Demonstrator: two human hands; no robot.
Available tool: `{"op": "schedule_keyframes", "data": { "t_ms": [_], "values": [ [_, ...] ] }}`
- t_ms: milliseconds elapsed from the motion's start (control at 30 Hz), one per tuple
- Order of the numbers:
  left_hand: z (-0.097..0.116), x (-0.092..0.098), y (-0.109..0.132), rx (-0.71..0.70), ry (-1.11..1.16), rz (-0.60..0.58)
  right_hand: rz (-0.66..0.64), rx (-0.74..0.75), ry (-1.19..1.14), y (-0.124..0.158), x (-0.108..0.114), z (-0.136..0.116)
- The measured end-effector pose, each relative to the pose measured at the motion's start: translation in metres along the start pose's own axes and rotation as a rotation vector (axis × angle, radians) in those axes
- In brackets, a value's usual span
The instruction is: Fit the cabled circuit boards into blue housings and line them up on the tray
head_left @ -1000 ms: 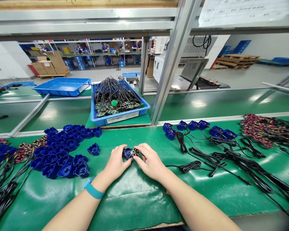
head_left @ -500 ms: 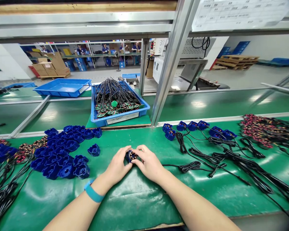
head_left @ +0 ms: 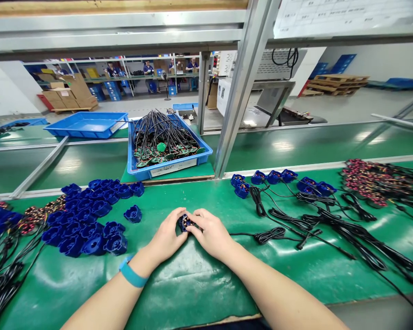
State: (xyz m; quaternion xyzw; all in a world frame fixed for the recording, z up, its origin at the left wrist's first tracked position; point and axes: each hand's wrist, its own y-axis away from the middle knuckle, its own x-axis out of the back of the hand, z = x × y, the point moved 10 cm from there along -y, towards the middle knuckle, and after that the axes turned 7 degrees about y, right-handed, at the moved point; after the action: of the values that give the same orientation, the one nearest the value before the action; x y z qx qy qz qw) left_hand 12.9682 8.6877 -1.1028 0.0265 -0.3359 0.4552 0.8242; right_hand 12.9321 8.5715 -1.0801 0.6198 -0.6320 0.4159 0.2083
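Between my two hands, at the middle of the green work surface, is a blue plastic housing (head_left: 183,223) with a copper-coloured coil part inside it. My left hand (head_left: 168,230) curls around its left side. With fingers and thumb, my right hand (head_left: 205,229) presses on it from the right and partly covers it. A black cable (head_left: 242,234) runs out from beneath my right hand to a coiled bundle (head_left: 270,235). Left of my hands stands a single blue housing (head_left: 132,213), beside a cluster of similar empty blue housings (head_left: 86,211).
Several blue housings with wired parts (head_left: 274,177) stand at the back right, near black cables (head_left: 351,233) and a heap of red-copper coils (head_left: 363,183). A blue tray (head_left: 174,172) of cabled green circuit boards sits behind, by a metal post (head_left: 239,91). People work in the background.
My right thumb has shifted slightly over the blue housing, still pressing at its right side. The whole view has moved a little; the other things lie as before.
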Motion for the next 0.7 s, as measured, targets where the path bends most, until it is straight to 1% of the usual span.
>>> {"op": "schedule_keyframes", "data": {
  "t_ms": [67,167,233,333,467,567,633,700],
  "values": [
    [0.002,-0.003,-0.001,-0.002,0.030,-0.031,-0.019,-0.006,-0.025,0.000,0.000,0.002],
    [0.004,-0.003,-0.002,0.013,0.061,-0.040,-0.008,-0.007,-0.040,0.000,0.007,0.002],
    [0.004,-0.003,-0.002,0.032,0.088,-0.052,-0.009,0.026,-0.030,0.000,0.012,-0.003],
    [0.005,-0.004,-0.001,0.044,0.130,-0.074,-0.071,0.089,0.037,0.002,0.012,-0.009],
    [0.008,0.001,-0.002,0.018,0.117,-0.039,-0.117,0.155,0.137,0.003,0.011,-0.016],
    [0.004,-0.002,-0.005,0.041,0.097,-0.058,-0.135,0.163,0.187,0.003,0.011,-0.018],
    [0.002,-0.001,-0.006,0.054,0.081,-0.047,-0.127,0.151,0.172,0.003,0.013,-0.017],
    [0.004,0.004,-0.006,0.024,0.059,-0.006,-0.091,0.136,0.136,0.003,0.018,-0.015]
  ]
}}
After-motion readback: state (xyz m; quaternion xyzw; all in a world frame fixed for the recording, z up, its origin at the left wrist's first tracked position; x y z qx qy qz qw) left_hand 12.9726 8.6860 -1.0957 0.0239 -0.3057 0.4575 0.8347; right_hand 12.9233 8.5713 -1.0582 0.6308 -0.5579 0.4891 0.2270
